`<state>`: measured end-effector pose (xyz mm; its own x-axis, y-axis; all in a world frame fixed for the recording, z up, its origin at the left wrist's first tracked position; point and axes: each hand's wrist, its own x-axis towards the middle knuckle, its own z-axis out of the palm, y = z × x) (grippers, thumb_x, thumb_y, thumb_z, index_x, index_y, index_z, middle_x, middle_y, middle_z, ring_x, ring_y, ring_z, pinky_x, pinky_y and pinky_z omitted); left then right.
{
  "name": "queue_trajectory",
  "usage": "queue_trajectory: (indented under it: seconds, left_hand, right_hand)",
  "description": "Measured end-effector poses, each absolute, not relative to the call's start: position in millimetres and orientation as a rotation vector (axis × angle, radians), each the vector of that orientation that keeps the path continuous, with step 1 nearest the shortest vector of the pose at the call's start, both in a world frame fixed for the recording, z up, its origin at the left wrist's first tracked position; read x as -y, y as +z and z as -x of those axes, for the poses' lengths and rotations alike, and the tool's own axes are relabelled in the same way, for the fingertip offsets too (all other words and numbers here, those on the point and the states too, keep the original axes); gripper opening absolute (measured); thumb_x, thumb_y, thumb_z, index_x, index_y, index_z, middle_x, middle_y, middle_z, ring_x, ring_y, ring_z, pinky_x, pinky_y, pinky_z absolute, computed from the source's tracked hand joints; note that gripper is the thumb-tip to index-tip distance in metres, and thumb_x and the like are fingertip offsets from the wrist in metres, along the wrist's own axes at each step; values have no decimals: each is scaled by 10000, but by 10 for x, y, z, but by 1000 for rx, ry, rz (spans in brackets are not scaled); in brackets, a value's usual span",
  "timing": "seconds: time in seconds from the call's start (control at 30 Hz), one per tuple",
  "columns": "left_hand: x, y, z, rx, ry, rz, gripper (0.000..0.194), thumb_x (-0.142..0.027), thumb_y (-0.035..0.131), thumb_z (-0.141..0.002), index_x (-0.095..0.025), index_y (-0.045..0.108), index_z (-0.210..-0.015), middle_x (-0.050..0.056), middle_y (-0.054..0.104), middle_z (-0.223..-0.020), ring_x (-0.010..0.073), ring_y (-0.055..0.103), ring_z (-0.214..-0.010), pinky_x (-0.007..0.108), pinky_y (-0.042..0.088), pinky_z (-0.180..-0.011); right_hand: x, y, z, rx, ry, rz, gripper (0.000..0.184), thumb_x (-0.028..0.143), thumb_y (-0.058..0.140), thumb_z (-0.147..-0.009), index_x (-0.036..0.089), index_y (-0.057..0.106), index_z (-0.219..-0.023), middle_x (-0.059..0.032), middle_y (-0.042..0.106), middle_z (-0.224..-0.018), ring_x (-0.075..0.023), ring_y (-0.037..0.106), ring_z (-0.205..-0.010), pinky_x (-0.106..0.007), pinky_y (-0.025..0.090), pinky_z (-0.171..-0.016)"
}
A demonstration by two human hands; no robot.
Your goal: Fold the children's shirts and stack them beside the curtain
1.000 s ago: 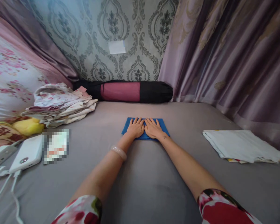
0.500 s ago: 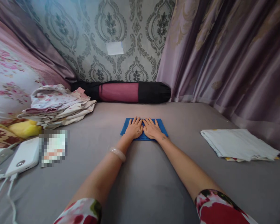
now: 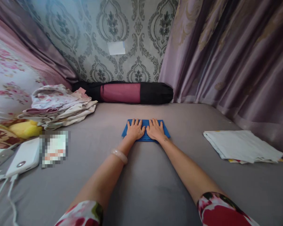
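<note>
A folded blue cloth (image 3: 145, 137) lies flat on the grey sheet (image 3: 151, 182), straight in front of me. Palm down on its left half rests my left hand (image 3: 135, 130), fingers spread and pointing away from me. My right hand (image 3: 155, 129) lies flat on the right half in the same way, its fingers apart. A narrow strip of blue shows between the two hands. Neither hand grips anything. Much of the cloth's top is hidden under them.
A black and pink rolled bag (image 3: 120, 93) lies along the wall. Crumpled clothes (image 3: 61, 106), a yellow plush toy (image 3: 27, 129), a white power bank (image 3: 24, 157) with cables and a power strip (image 3: 0, 157) are at left. A folded pale cloth (image 3: 240, 146) lies right.
My hands have slid slightly apart on the blue cloth, the left one leftward and the right one rightward. Their fingers now point straighter ahead. The cloth has stayed in place.
</note>
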<state>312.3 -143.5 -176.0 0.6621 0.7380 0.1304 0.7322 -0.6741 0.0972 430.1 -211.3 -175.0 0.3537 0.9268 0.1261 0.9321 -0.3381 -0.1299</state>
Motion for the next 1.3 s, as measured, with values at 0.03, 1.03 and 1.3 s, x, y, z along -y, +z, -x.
queue_trajectory:
  seconds: [0.03, 1.03, 1.3]
  left_hand:
    - [1430, -1757, -3124, -1250, 247, -2829, 603, -467, 224, -938, -166, 325, -1450, 118, 333, -1509, 328, 228, -1403, 602, 168, -1101]
    - [1269, -1823, -2844, -1353, 692, -2796, 639, -513, 133, -960, -143, 335, -1441, 109, 291, -1530, 234, 183, -1434, 471, 125, -1163]
    - [1194, -1821, -2872, -1327, 303, -2672, 676, -540, 142, -945, -117, 343, -1433, 130, 325, -1509, 250, 245, -1414, 528, 142, -1145]
  right_hand:
    - [2111, -1744, -4302, 1689, -37, 2438, 588, 332, 260, -930, 79, 312, -1458, -142, 279, -1525, -273, 202, -1405, -522, 104, -1130]
    - [2276, -1737, -4611, 1691, -108, 2316, 589, 369, 205, -958, 95, 270, -1475, -118, 205, -1553, -236, 127, -1434, -512, 82, -1144]
    - [2240, -1781, -4650, 1582, -14, 2410, 596, 385, 191, -957, 54, 328, -1433, -156, 319, -1503, -261, 257, -1385, -504, 169, -1119]
